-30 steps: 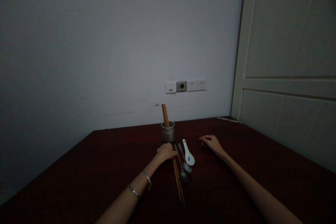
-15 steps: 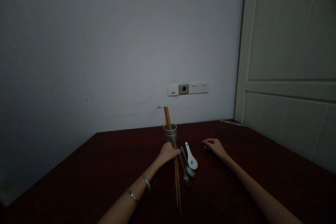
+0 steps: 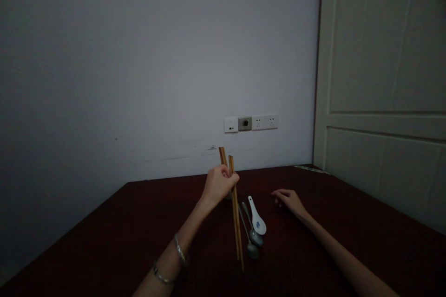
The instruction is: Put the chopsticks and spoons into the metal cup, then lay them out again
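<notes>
My left hand [image 3: 219,183] pinches a pair of chopsticks [image 3: 237,222] near their upper ends, their lower tips pointing toward me. Behind that hand stands a metal cup [image 3: 228,196], mostly hidden, with more chopsticks [image 3: 223,155] sticking up from it. To the right of the held pair lie two metal spoons [image 3: 252,251] and a white spoon [image 3: 257,220] with a blue mark on its bowl. My right hand [image 3: 288,200] rests on the table right of the spoons, fingers loosely curled and partly hidden; whether anything is in them does not show.
The dark red table [image 3: 146,222] reaches back to a pale wall [image 3: 156,79]. Sockets and a switch [image 3: 251,123] sit low on the wall. A pale panelled door [image 3: 379,65] borders the right side. A thin strip [image 3: 311,169] lies at the table's back right.
My left hand has risen with the chopsticks, lifting their upper ends beside the cup and covering it. The right hand stays in place. The view has tilted slightly up.
</notes>
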Available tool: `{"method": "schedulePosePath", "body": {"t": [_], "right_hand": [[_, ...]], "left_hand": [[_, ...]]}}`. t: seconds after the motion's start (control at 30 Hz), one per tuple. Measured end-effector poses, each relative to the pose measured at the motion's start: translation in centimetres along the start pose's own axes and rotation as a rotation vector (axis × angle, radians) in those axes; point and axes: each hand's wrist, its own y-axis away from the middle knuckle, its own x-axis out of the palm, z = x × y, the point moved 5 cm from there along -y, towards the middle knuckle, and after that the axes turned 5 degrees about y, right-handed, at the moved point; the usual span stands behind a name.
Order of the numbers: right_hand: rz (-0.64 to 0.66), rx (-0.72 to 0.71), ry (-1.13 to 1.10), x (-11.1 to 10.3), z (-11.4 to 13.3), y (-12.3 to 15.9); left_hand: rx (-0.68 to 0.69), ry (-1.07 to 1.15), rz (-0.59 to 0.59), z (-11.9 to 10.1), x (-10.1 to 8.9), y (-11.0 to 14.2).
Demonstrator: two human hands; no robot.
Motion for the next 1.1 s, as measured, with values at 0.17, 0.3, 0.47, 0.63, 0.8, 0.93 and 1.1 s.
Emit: {"method": "schedulePosePath", "body": {"t": [0.17,0.3,0.47,0.63,0.8,0.93,1.1], "right_hand": [[-0.139,-0.041,-0.259,-2.1,3.3,0.0],[0.037,-0.038,-0.461,-0.1,10.3,1.7],[0.441,0.033,-0.495,4.9,19.3,5.6],[0.595,-0.037,-0.501,7.4,22.6,7.8],[0.617,-0.146,-0.432,9.3,23.2,9.2],[0.544,-0.223,-0.382,9.5,24.0,9.6],[0.400,-0.330,-0.330,9.0,24.4,9.7]], "left_hand": [[0.030,-0.046,-0.028,-1.8,-1.0,1.0],[0.043,-0.138,-0.038,-2.6,-1.1,1.3],[0.081,-0.258,-0.098,-2.8,-1.7,1.4],[0.127,-0.279,-0.162,-2.8,-3.2,1.4],[0.149,-0.278,-0.209,-3.0,-3.9,1.4],[0.155,-0.271,-0.221,-3.2,-4.0,1.5],[0.152,-0.239,-0.215,-3.5,-3.8,1.7]]}}
